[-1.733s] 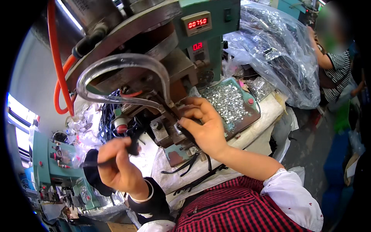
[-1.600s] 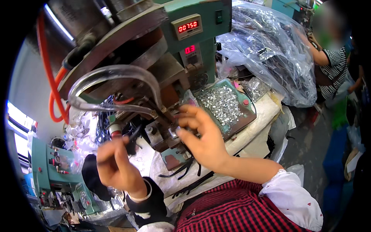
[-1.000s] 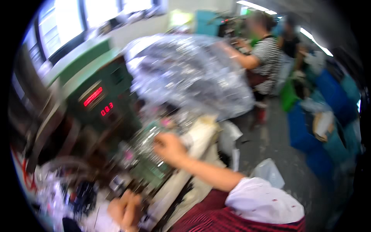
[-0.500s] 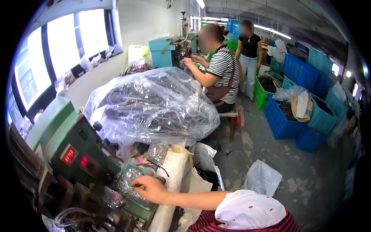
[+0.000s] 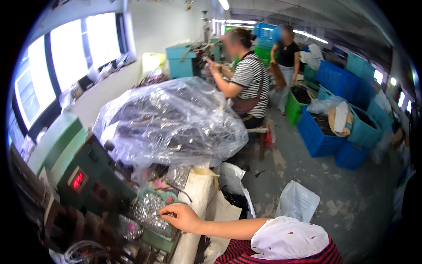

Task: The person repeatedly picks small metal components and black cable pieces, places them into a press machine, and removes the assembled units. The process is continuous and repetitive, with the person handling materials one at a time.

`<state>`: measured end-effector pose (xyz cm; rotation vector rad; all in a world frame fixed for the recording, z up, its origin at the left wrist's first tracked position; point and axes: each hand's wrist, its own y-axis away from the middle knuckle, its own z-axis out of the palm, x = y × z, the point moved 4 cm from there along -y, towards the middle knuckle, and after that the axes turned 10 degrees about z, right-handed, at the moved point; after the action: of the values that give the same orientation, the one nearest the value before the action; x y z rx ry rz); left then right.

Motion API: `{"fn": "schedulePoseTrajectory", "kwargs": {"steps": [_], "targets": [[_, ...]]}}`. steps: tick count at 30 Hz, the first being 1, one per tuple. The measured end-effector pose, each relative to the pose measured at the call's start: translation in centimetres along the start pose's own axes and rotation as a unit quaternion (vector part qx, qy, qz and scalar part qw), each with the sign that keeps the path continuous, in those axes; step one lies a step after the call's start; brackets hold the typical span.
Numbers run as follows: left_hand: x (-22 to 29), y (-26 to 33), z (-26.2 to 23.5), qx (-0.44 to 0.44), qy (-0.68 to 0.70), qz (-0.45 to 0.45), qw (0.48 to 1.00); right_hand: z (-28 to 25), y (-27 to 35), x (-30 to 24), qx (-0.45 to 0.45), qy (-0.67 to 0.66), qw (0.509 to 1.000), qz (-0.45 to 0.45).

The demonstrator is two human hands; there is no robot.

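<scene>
My right hand [image 5: 182, 218] reaches in over a green tray [image 5: 170, 232] that holds a heap of small shiny metal parts [image 5: 151, 207]. Its fingers are curled down at the heap's right side, fingertips drawn together. Whatever they pinch is too small to make out. A red button [image 5: 170, 199] sits just above the hand at the tray's far corner. To the left of the tray stands a green machine [image 5: 99, 165] with a lit red display. My left hand is out of sight.
A large clear plastic bag [image 5: 171, 123] of dark and shiny parts bulges beyond the tray. A seated co-worker [image 5: 252, 79] handles something at a teal machine [image 5: 179, 59]. Another person [image 5: 288, 57] stands behind. Blue crates [image 5: 318, 134] line the right; a white sack [image 5: 296, 200] lies on the floor.
My right hand has shifted slightly right across the metal parts, its fingers drawing closer together. The standing person now has a brown object at one hand. The view has moved a little.
</scene>
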<state>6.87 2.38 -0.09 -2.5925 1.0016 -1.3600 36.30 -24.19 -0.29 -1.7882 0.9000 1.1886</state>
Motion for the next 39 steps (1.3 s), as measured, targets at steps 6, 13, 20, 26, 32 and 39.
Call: {"fn": "schedulePoseTrajectory", "kwargs": {"steps": [6,13,20,26,32,39], "targets": [[-9.8,1.6,-4.5,-0.02,0.213,-0.07,0.974,5.9,0.1,-8.7,-0.121,-0.057,0.985,-0.109],[3.7,4.9,-2.8,0.136,0.304,-0.084,0.939,11.0,1.6,-7.9,-0.154,-0.271,0.948,0.058],[16.1,-1.1,-5.6,0.187,0.274,0.212,0.919,11.0,2.6,-11.0,-0.222,-0.336,0.905,0.137],[15.9,2.6,-3.3,0.14,0.18,0.402,0.887,6.7,2.7,-12.5,-0.285,-0.098,0.953,-0.034],[17.5,3.0,2.5,0.006,-0.028,0.578,0.815,1.7,-2.4,0.9,0.053,0.395,0.91,-0.113],[18.9,4.1,3.9,0.101,-0.048,0.622,0.775,3.7,-4.6,0.4,0.078,0.177,0.973,-0.126]]}}
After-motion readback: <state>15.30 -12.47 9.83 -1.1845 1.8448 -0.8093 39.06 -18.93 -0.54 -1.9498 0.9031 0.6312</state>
